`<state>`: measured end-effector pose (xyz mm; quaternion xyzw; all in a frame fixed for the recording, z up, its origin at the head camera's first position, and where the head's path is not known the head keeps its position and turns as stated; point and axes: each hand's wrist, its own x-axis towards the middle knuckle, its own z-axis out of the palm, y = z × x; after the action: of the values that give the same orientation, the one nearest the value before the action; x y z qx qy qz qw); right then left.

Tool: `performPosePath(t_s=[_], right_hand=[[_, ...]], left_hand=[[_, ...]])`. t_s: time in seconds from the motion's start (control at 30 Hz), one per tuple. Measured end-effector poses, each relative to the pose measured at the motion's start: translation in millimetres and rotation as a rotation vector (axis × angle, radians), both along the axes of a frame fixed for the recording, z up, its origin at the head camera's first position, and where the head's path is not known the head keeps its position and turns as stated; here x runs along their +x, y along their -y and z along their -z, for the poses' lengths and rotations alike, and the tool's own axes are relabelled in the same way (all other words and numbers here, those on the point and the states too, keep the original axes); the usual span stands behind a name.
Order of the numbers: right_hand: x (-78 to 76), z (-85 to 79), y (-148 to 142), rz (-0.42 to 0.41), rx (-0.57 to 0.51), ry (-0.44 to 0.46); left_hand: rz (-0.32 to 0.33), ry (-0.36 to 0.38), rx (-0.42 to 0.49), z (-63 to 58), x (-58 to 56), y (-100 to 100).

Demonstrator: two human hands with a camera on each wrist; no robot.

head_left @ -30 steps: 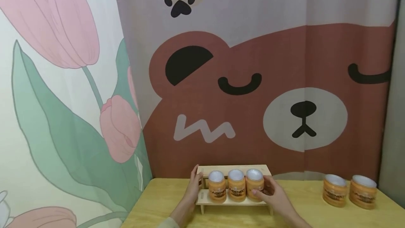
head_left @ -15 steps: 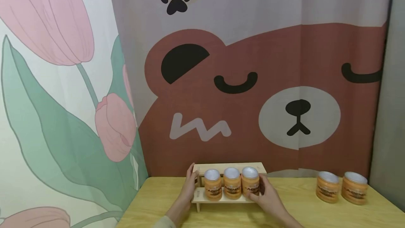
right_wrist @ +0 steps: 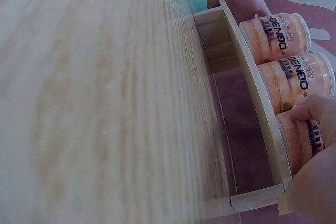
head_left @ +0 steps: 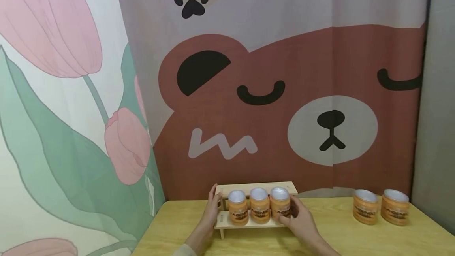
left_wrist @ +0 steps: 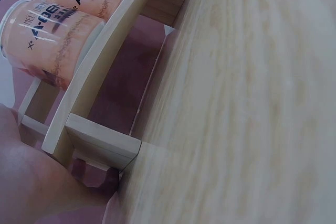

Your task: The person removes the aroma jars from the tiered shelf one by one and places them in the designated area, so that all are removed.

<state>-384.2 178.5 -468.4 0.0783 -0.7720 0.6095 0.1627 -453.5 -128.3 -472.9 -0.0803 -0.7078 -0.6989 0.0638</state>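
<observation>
A two-tier wooden rack point(head_left: 254, 187) stands on the table, with three orange cans in a row on its lower step. The left can point(head_left: 238, 208) and middle can point(head_left: 260, 206) stand upright with silver lids up. My right hand point(head_left: 303, 221) grips the right can point(head_left: 279, 204), thumb across its front and fingers at its right side. At the rack's left end, my left hand point(head_left: 209, 213) holds the wood. In the left wrist view its fingertips point(left_wrist: 107, 182) show beyond the rack's leg point(left_wrist: 102, 137). The far sides of the cans are hidden.
Two more orange cans, one point(head_left: 365, 207) beside another point(head_left: 395, 207), stand apart at the table's right. Behind the wood-grain table point(head_left: 334, 224) hangs a bear-print curtain point(head_left: 270, 137). A tulip-print curtain point(head_left: 78, 137) hangs on the left.
The head view has shifted a little, so the scene sits farther left in it. Both hands keep their places on the rack and right can, with no clear movement of either.
</observation>
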Motion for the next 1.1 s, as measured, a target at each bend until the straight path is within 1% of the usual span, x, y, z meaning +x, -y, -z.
performPosePath(t_s=[0.2,0.43,0.77,0.87,1.1], right_hand=[[0.1,0.0,-0.5,0.005,0.015,0.006],[1.0,-2.7,-1.1,-0.008,0.024,0.010],[2.8,-7.0,-3.5,-0.017,0.004,0.025],[5.0,-10.1,-4.5,-0.022,0.006,0.007],[10.5,-17.8,-7.0,-0.052,-0.030,-0.019]], left_hand=[[0.002,0.005,0.000,-0.7,0.5,1.1],[0.001,0.008,-0.006,-1.0,-0.5,0.9],[0.002,-0.001,-0.004,-0.1,-2.4,0.7],[0.000,0.004,-0.006,-0.5,-1.9,1.0],[0.001,0.002,-0.006,-0.3,-0.1,1.0]])
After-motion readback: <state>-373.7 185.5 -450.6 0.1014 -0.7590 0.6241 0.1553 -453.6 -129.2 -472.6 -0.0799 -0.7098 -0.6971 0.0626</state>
